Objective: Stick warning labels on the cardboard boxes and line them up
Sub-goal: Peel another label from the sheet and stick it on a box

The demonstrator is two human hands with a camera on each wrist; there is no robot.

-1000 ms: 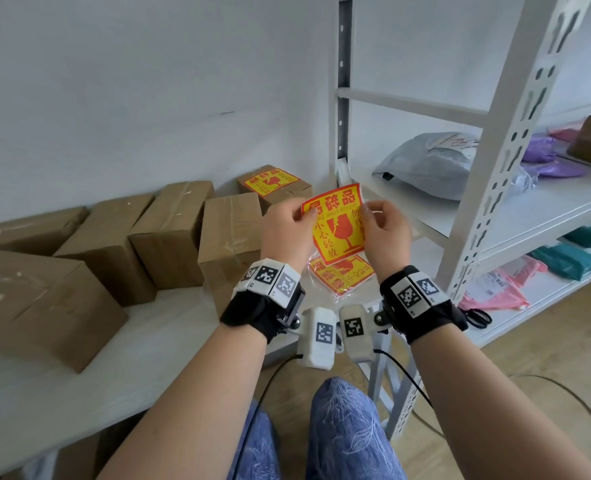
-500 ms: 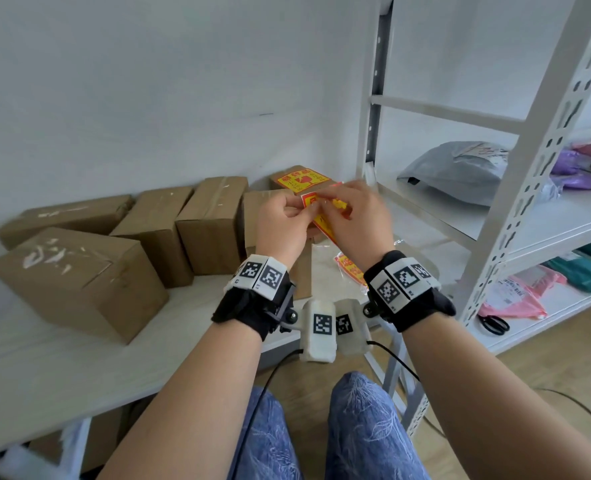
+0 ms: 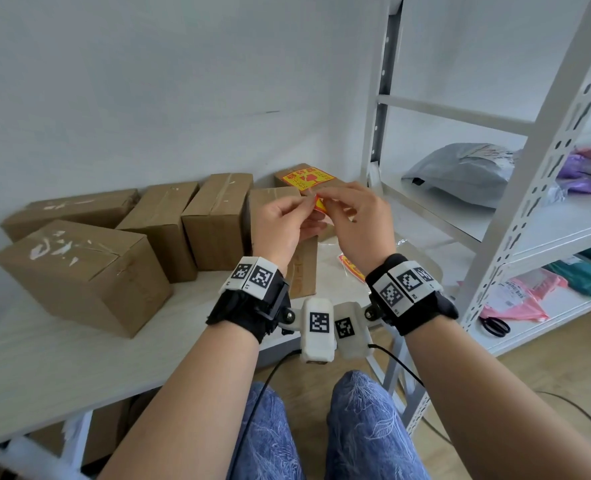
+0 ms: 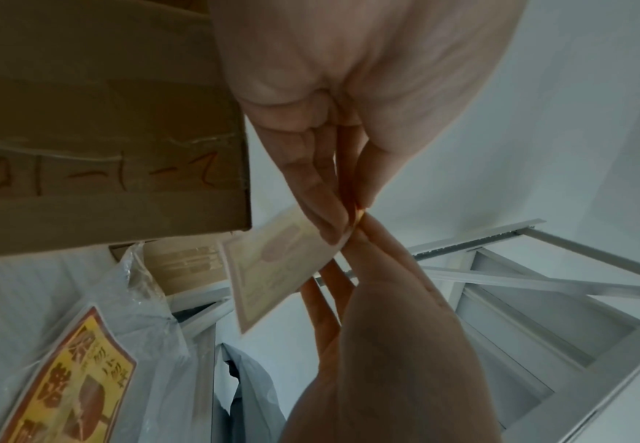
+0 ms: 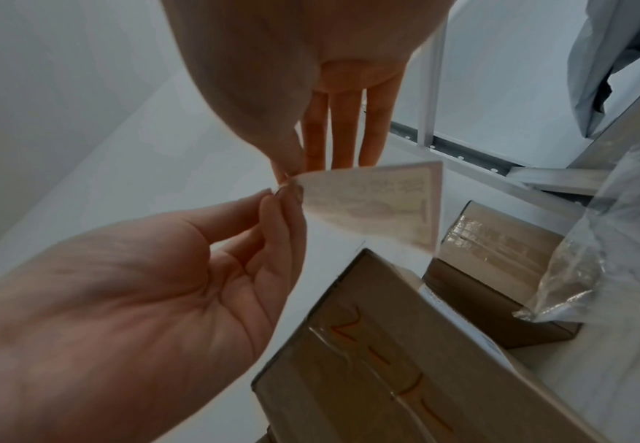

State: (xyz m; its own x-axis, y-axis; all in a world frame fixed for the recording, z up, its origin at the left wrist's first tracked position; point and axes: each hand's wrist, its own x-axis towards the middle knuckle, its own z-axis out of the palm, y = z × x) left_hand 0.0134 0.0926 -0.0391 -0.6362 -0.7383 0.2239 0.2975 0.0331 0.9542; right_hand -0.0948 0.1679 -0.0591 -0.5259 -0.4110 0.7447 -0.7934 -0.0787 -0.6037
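Both hands hold one yellow-and-red warning label [image 3: 320, 204] in the air above a cardboard box [image 3: 270, 199]. My left hand [image 3: 306, 204] pinches a corner of the label [image 4: 272, 269] between thumb and fingers. My right hand [image 3: 330, 202] pinches the same corner [image 5: 378, 203] with thumb and forefinger, its other fingers straight. The label's pale back faces both wrist cameras. Behind the hands stands a box [image 3: 308, 178] with a label on its top. Several unlabelled boxes [image 3: 162, 223] stand in a rough row to the left.
A clear bag with more labels [image 3: 351, 265] lies on the white table [image 3: 79, 358] under my right wrist. A metal shelf rack [image 3: 516, 244] holding grey and coloured parcels stands to the right. A larger box [image 3: 79, 271] sits nearer the table's front left.
A second ago the hands held the label flat, facing me. They have since moved forward and together onto one corner, and the label now hangs nearly edge-on, mostly hidden by the fingers.
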